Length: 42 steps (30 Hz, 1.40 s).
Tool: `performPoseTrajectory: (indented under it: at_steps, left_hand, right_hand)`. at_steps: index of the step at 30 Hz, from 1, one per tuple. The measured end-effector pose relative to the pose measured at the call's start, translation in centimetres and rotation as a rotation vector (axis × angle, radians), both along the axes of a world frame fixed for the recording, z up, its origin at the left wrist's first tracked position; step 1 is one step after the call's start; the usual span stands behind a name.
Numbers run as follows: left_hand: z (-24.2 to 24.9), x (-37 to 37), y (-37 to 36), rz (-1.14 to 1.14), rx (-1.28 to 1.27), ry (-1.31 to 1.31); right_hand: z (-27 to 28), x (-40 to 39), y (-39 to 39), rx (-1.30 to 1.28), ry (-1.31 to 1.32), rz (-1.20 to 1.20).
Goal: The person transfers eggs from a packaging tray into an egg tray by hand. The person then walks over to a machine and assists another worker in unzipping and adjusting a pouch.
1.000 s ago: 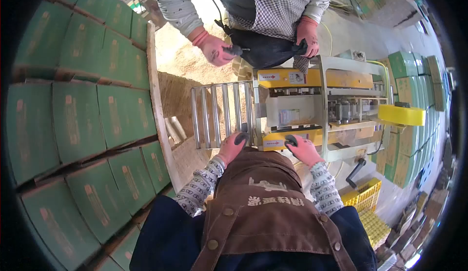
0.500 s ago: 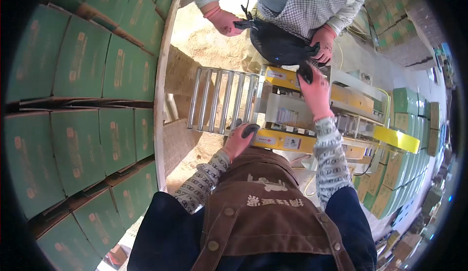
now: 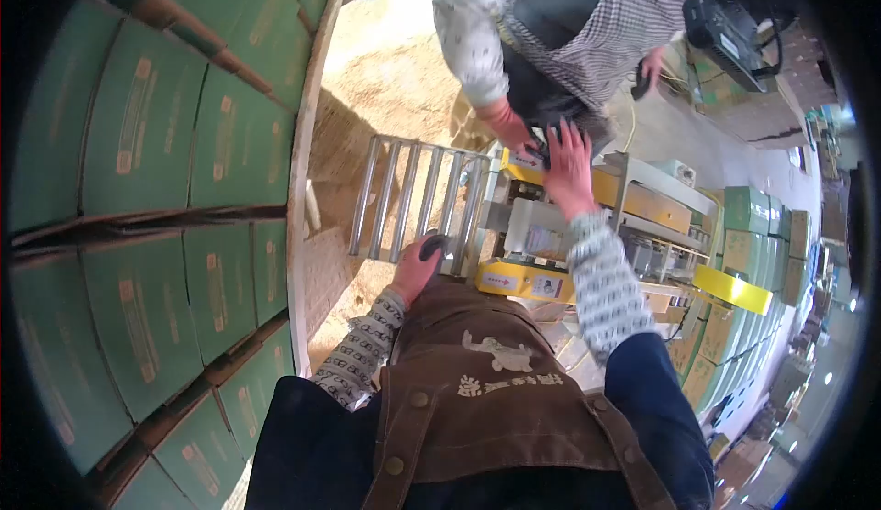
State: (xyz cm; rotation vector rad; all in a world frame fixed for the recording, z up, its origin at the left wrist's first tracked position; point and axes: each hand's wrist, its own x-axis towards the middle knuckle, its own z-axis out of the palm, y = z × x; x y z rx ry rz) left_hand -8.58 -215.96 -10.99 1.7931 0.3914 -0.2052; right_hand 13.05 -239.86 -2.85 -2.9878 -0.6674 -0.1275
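Note:
My left hand (image 3: 418,270), in a pink glove with dark fingertips, is at the near side of the metal roller conveyor (image 3: 410,200). Its fingers are loosely bent and hold nothing I can see. Reaching forward over the yellow-sided machine (image 3: 528,281), my right hand (image 3: 571,169) is open, with its fingers spread. Its fingertips overlap the lower edge of a dark bundle (image 3: 541,83) in front of another person. That person's pink-gloved hand (image 3: 507,125) is just left of my right fingers, its fingertips partly hidden.
Stacked green cartons (image 3: 147,134) fill the left side beside a pale upright board (image 3: 312,134). More green-and-brown cartons (image 3: 745,235) stand at right, behind a yellow curved band (image 3: 732,290). Across the machine stands the other person in a checked apron (image 3: 610,38).
My left hand has slid left along the conveyor's near side. My right hand has spread its fingers. The other person has turned and moved right, one hand now away from the dark bundle.

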Motion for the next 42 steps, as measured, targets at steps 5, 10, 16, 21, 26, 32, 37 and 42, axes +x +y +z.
performPoseTrajectory:
  at_steps: [5, 10, 16, 21, 26, 32, 37, 42]
  left_hand:
    - [-1.5, 1.9, -0.1, -0.146, 0.036, 0.114]
    - [-3.3, 3.8, -5.8, -0.260, 0.034, 0.074]
    - [-0.1, 4.2, -11.2, -0.381, 0.115, 0.075]
    - [-1.2, 0.0, -6.6, -0.341, 0.290, 0.153]
    - [1.4, -5.9, -5.0, -0.356, 0.352, 0.298]
    - [4.3, -6.0, -9.9, -0.837, 0.318, -0.070]
    - [9.6, -1.1, -21.9, -1.314, 0.354, -0.715]
    - [6.9, 1.4, -30.7, -1.430, 0.555, -0.930]
  right_hand:
    - [-4.0, -16.4, -7.6, 0.157, 0.230, -0.262]
    - [-4.2, -28.7, -10.5, 0.435, 0.352, -0.464]
    - [0.1, -32.0, -11.2, 0.682, 0.208, -0.623]
    - [-1.5, -30.3, -14.6, 0.851, 0.186, -0.632]
    - [1.5, -29.4, -17.6, 0.730, 0.110, -0.607]
    - [6.5, -38.2, -22.3, 0.323, -0.132, -1.297]
    - [0.9, -41.6, -22.1, 0.442, -0.026, -1.559]
    - [-2.1, -42.8, -24.8, 0.334, -0.133, -1.640]
